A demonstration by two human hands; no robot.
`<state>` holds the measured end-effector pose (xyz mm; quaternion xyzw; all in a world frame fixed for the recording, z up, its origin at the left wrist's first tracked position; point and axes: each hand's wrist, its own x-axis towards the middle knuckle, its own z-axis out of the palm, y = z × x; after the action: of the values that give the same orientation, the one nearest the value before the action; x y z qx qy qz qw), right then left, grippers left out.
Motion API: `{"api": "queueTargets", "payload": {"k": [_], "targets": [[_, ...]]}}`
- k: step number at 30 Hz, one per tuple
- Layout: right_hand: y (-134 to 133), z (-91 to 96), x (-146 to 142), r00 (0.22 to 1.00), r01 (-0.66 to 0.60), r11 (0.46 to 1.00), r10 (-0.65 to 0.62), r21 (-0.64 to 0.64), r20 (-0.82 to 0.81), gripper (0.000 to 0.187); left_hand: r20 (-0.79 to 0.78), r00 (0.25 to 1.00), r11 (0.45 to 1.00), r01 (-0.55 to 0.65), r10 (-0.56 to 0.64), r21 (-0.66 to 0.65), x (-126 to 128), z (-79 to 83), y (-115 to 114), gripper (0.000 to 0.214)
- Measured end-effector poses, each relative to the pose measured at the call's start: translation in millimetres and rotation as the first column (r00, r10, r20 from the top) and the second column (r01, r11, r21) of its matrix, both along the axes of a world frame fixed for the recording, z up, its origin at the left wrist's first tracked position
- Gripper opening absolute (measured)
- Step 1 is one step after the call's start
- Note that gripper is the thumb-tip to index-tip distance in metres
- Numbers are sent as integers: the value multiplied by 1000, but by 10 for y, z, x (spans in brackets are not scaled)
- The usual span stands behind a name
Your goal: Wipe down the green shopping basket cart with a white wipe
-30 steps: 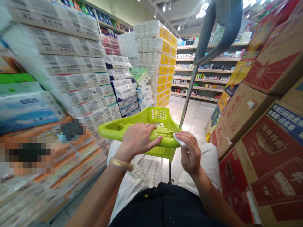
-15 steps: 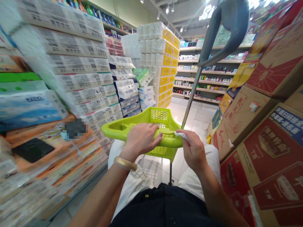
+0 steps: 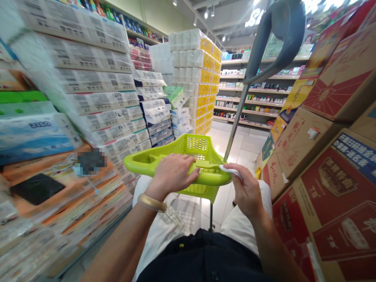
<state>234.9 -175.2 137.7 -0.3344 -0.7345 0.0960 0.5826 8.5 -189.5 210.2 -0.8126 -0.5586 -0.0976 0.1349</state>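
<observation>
A lime-green plastic shopping basket stands between my knees, with a metal pole and a grey loop handle rising at its right. My left hand, a gold bangle on its wrist, is wrapped over the near rim. At the rim's right corner my right hand pinches a folded white wipe, its end touching the plastic. Whether it is cloth or paper I cannot tell. The hands partly hide the rim.
Wrapped tissue packs are piled high on my left. A black phone-like slab lies on orange packs. Red and brown cartons stack up close on my right. Stocked shelves stand beyond the tiled floor.
My right hand has slid right along the rim with the white wipe. My left hand keeps its hold, and the basket has shifted slightly left in view.
</observation>
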Motion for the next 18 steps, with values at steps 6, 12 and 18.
{"api": "queueTargets", "payload": {"k": [6, 12, 18], "targets": [[-34, -76, -75, 989, -147, 987, 149, 64, -26, 23, 20, 999, 999, 33, -32, -25, -88, 35, -59, 43], [-67, -172, -61, 966, -144, 989, 133, -35, -221, 23, 97, 991, 994, 96, -90, -57, -240, 42, -66, 40], [-57, -379, -134, 950, -158, 982, 179, 99, -255, 23, 160, 970, 981, 168, -182, 98, -414, 7, 32, 54]]}}
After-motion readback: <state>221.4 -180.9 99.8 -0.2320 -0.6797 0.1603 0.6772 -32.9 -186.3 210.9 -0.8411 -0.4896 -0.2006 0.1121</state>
